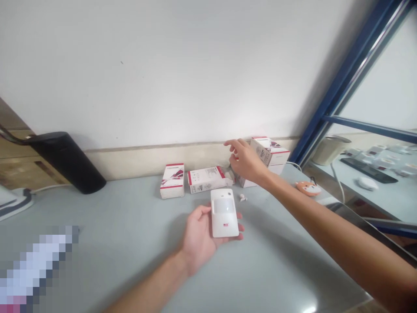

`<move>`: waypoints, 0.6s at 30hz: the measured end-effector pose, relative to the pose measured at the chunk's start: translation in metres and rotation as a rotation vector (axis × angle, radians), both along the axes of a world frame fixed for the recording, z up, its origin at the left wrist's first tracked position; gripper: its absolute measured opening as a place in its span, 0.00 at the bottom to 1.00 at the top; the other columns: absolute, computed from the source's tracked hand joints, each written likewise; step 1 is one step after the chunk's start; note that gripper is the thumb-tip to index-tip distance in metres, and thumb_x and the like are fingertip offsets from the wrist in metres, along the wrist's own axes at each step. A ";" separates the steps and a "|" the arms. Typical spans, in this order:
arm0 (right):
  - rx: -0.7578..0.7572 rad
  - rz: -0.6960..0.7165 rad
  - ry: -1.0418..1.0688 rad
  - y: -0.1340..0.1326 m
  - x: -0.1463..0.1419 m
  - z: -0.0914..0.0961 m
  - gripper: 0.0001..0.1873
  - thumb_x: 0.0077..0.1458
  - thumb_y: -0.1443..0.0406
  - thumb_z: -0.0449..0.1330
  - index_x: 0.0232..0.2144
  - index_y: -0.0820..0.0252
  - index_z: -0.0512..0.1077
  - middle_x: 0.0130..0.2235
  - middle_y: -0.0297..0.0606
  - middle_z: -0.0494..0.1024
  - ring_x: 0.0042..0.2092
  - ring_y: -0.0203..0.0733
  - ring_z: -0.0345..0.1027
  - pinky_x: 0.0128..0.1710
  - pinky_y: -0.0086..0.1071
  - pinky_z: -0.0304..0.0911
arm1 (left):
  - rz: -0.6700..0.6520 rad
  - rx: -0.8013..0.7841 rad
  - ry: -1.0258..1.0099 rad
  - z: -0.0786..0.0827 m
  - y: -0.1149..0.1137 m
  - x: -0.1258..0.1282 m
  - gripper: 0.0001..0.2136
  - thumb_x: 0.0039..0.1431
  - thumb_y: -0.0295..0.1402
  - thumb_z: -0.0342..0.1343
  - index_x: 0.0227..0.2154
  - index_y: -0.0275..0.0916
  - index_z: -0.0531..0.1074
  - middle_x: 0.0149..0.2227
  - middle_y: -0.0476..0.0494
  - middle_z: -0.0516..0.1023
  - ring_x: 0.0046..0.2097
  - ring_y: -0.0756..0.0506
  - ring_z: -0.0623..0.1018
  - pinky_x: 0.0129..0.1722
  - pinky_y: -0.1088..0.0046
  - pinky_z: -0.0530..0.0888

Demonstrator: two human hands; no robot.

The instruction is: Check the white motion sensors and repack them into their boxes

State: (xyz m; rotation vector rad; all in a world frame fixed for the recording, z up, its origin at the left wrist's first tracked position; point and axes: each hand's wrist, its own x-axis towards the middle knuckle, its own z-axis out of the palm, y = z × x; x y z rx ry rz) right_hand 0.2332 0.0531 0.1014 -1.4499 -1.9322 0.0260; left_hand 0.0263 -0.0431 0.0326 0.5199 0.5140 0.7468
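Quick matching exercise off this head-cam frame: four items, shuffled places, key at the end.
1. white device
2. right hand
3. black object
4. orange-and-white item

A. right of the stacked boxes
B. left of every box, near the wall
C. held in the left hand
D. raised beside the stacked boxes

Pairs: 1-C, 2-D, 3-B, 4-A

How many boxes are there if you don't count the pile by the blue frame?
2: one box nearer the black cylinder, the other box between that one and the pile, beyond the sensor in the left hand. The right hand may hide more.
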 end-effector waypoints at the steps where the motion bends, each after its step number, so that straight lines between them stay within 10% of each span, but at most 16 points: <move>1: 0.005 0.064 0.040 -0.010 -0.001 -0.001 0.22 0.63 0.72 0.52 0.57 0.56 0.72 0.49 0.46 0.76 0.45 0.48 0.72 0.46 0.42 0.70 | 0.000 0.003 0.001 0.000 0.000 0.000 0.23 0.67 0.35 0.44 0.57 0.24 0.70 0.45 0.23 0.82 0.41 0.30 0.83 0.48 0.48 0.74; 8: -0.304 0.248 0.443 -0.077 0.003 -0.026 0.18 0.70 0.52 0.56 0.54 0.54 0.74 0.36 0.35 0.77 0.33 0.39 0.69 0.35 0.34 0.67 | -0.008 0.134 0.019 -0.006 -0.005 0.003 0.25 0.65 0.33 0.44 0.62 0.30 0.65 0.46 0.26 0.83 0.40 0.30 0.83 0.46 0.50 0.73; 18: -0.558 0.292 0.752 -0.083 0.009 -0.031 0.18 0.63 0.50 0.64 0.31 0.58 0.78 0.28 0.31 0.72 0.30 0.35 0.61 0.30 0.31 0.57 | -0.022 0.159 0.069 0.005 -0.007 0.004 0.27 0.59 0.31 0.48 0.62 0.32 0.66 0.45 0.31 0.84 0.43 0.30 0.83 0.50 0.51 0.71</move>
